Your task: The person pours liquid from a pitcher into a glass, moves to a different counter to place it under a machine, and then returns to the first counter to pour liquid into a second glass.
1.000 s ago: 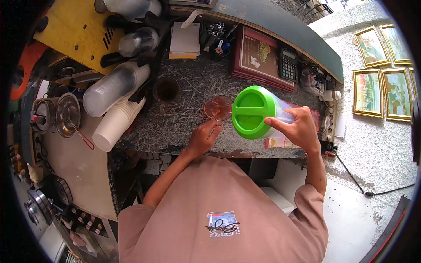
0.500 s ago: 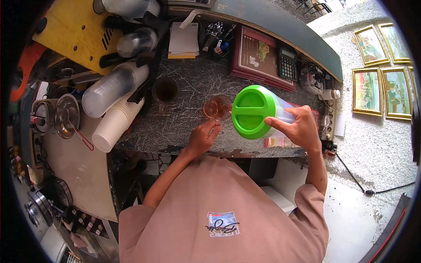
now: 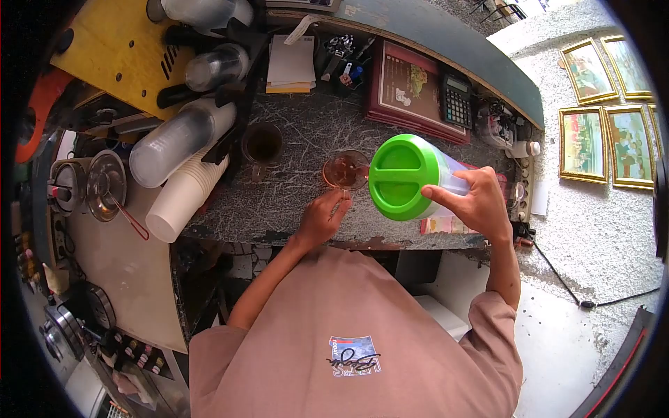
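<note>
My right hand [image 3: 477,202] is wrapped round a pitcher [image 3: 403,177] with a bright green lid, tilted with its spout side toward a glass cup [image 3: 346,170]. A thin stream at the lid's left edge meets the cup, which holds some reddish-brown liquid. The fingers of my left hand [image 3: 325,216] are closed on the cup's handle, at the side nearest me. Farther left on the dark scratched counter [image 3: 306,132] stands a second glass cup [image 3: 263,143] with dark contents.
Stacked paper cups [image 3: 182,202] and clear plastic cups [image 3: 174,146] lie at the left. Dark red menus [image 3: 418,90], a calculator [image 3: 456,101], note paper [image 3: 291,63] and pens line the back. A metal strainer [image 3: 106,182] is far left.
Both hands, the pitcher and the glass cup have hardly moved. The liquid in the cup looks slightly different; its level is hard to judge.
</note>
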Available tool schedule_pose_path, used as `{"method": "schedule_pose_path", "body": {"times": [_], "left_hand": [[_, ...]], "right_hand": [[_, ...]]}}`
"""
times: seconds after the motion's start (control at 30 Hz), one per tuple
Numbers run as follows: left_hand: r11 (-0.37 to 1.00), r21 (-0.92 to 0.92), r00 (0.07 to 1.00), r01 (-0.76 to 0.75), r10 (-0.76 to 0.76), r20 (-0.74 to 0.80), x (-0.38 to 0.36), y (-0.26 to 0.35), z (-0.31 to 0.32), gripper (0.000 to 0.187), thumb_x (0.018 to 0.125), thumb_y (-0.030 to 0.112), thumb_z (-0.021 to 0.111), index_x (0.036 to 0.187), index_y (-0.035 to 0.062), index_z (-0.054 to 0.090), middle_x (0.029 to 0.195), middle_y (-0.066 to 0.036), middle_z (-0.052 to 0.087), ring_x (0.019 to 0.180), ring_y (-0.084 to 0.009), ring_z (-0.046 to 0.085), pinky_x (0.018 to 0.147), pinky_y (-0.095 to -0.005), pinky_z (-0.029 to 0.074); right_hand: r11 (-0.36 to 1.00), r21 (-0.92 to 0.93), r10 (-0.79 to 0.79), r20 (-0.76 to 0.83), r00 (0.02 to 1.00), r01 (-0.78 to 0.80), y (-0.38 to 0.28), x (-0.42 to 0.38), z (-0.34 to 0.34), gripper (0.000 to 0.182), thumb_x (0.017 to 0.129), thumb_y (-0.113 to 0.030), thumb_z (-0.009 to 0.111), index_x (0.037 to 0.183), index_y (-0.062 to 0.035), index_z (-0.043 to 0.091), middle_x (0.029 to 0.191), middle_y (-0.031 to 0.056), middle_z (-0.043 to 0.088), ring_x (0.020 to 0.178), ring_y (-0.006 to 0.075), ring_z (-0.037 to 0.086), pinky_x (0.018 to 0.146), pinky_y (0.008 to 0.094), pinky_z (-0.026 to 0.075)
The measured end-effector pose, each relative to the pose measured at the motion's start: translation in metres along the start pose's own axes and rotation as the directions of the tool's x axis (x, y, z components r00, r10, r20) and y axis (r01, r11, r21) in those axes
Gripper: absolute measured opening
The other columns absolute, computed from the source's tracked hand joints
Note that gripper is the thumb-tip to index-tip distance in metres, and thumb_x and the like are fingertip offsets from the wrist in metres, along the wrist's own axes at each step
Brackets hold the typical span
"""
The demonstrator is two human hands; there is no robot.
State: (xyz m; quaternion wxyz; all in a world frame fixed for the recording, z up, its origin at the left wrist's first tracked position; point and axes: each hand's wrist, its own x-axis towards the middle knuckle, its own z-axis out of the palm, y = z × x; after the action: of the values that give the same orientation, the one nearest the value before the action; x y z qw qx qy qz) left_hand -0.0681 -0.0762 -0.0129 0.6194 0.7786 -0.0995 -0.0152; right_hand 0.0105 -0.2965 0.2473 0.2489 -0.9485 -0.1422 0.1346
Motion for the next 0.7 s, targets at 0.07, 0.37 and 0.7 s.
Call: {"method": "schedule_pose_path", "body": {"times": [0.07, 0.37, 0.7], "left_hand": [[1.000, -0.004, 1.000, -0.004, 0.004, -0.010, -0.0010, -0.0015, 0.0010, 0.022, 0.099, 0.022, 0.059, 0.104, 0.0014, 0.064, 0.099, -0.017, 0.069, 0.091, -0.0377, 0.068, 0.076, -0.0436, 0.054], [1.000, -0.002, 1.000, -0.016, 0.016, -0.012, 0.0000, -0.0017, 0.0008, 0.021, 0.099, 0.021, 0.060, 0.104, 0.0021, 0.065, 0.098, -0.016, 0.070, 0.092, -0.0364, 0.069, 0.076, -0.0427, 0.054], [0.999, 0.005, 0.999, -0.037, 0.037, -0.032, -0.0004, -0.0023, 0.0015, 0.021, 0.099, 0.022, 0.059, 0.104, 0.0023, 0.064, 0.097, -0.016, 0.070, 0.090, -0.0365, 0.069, 0.075, -0.0432, 0.054]], "right_hand": [[1.000, -0.011, -0.006, -0.003, 1.000, 0.006, -0.0018, -0.0001, -0.0008, 0.048, 0.081, -0.044, 0.082, 0.079, 0.0035, 0.076, 0.059, 0.0133, 0.067, 0.049, 0.0196, 0.065, 0.047, 0.0322, 0.047], [0.998, -0.023, 0.057, 0.047, 0.997, -0.056, -0.0052, 0.0005, -0.0035, 0.043, 0.083, -0.040, 0.080, 0.080, 0.0024, 0.075, 0.062, 0.0102, 0.069, 0.053, 0.0158, 0.066, 0.053, 0.0293, 0.049], [1.000, 0.005, 0.012, 0.025, 1.000, -0.012, -0.0054, 0.0000, -0.0034, 0.047, 0.082, -0.043, 0.081, 0.082, 0.0042, 0.076, 0.061, 0.0133, 0.068, 0.049, 0.0183, 0.066, 0.048, 0.0313, 0.047]]}}
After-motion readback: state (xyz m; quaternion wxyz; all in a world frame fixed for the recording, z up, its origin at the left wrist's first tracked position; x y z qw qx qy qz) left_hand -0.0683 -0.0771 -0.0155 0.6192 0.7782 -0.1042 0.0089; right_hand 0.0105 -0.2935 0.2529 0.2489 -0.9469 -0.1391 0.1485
